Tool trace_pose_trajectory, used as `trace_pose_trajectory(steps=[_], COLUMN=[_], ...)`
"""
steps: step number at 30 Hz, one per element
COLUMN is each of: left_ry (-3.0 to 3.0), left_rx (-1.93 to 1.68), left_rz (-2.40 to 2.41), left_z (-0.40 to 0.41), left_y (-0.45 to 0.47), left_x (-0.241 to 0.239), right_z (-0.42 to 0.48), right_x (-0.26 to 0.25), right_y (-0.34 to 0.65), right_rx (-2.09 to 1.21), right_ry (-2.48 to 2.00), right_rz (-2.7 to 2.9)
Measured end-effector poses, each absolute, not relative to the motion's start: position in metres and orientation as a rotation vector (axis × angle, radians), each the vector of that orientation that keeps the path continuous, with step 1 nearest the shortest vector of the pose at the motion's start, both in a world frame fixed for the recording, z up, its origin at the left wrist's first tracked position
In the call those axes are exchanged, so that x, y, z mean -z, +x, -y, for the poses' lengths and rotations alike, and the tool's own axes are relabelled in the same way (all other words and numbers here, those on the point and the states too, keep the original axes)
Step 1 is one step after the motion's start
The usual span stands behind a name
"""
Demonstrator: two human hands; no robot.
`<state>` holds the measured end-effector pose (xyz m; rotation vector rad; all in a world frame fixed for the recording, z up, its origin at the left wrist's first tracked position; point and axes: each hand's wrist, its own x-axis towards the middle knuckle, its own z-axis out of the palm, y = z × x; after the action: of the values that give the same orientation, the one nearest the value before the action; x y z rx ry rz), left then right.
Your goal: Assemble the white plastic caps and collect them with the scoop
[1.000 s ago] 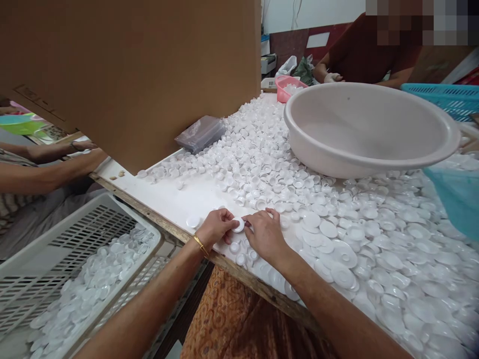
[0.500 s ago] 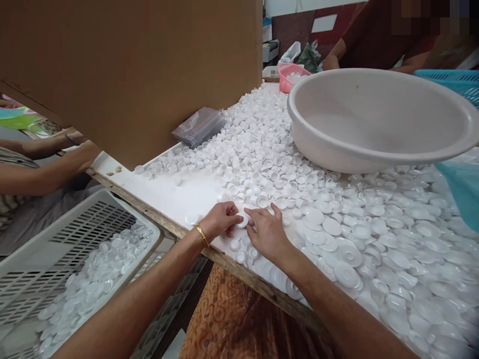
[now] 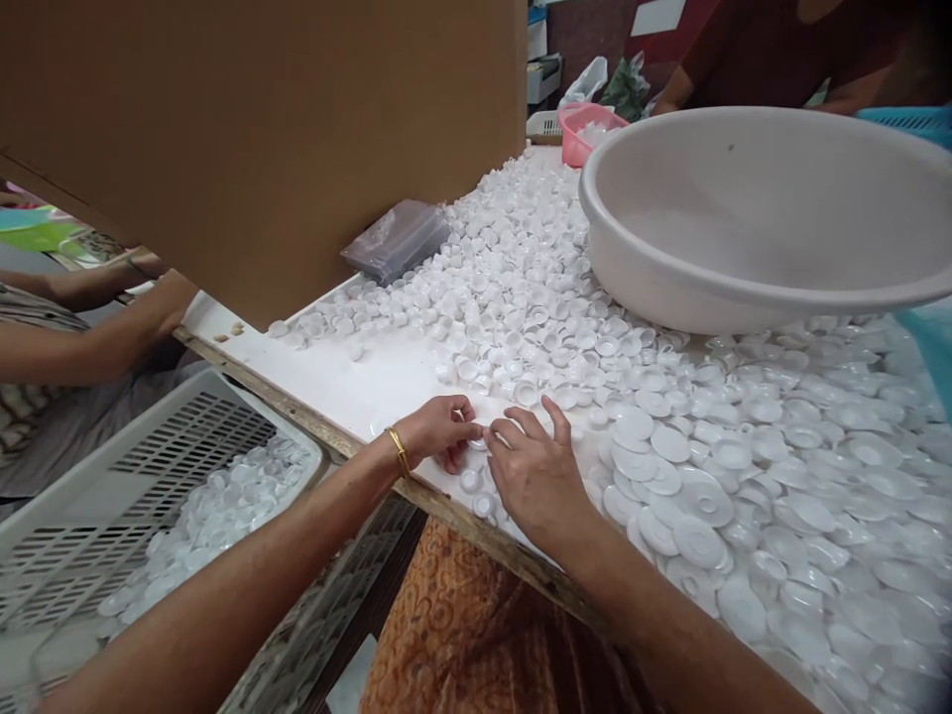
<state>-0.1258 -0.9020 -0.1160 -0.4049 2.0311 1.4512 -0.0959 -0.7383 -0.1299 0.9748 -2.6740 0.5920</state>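
Observation:
Near the table's front edge, my left hand (image 3: 444,432) pinches a small white plastic plate (image 3: 471,437) between thumb and fingers. Most of that plate is hidden behind the fingertips. From the other side my right hand (image 3: 536,471) meets it, fingers bent and their tips at the plate's right edge, one outer finger raised. Just below the hands lie a few small white cup-like pieces (image 3: 483,506). Flat white toy plates (image 3: 695,496) overlap in a heap to the right of my right hand.
A big pale basin (image 3: 669,297) rests on the heap of small white cups (image 3: 513,268). A cardboard sheet (image 3: 260,149) stands at left, beside a clear plastic packet (image 3: 398,240). Below the table, a slotted crate (image 3: 178,426) holds white pieces. Other people's arms (image 3: 111,327) show left and back right.
The small plate, showing its face before, is now mostly covered by fingers. My right hand's fingers have bent inward around its edge. The view has shifted slightly.

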Motion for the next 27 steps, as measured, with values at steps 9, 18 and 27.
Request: trace_pose_trajectory(steps=[9,18,27], left_ry=[-0.429,-0.439,0.397], left_rx=[-1.394,-1.351,-0.495], left_rz=[-1.855,-2.090,-2.918], left_z=[0.909,0.908,0.834], left_y=[-0.136,-0.128,-0.068], left_x=[0.111,0.109,0.097], right_z=[0.742,0.720,0.669], right_x=[0.133,0.124,0.108], right_y=[-0.099,-0.113,-0.146], right_rx=[-0.586,-1.028,-1.514], right_ry=[1.046,0.953,0.294], right_rz=[2.739,2.794,2.564])
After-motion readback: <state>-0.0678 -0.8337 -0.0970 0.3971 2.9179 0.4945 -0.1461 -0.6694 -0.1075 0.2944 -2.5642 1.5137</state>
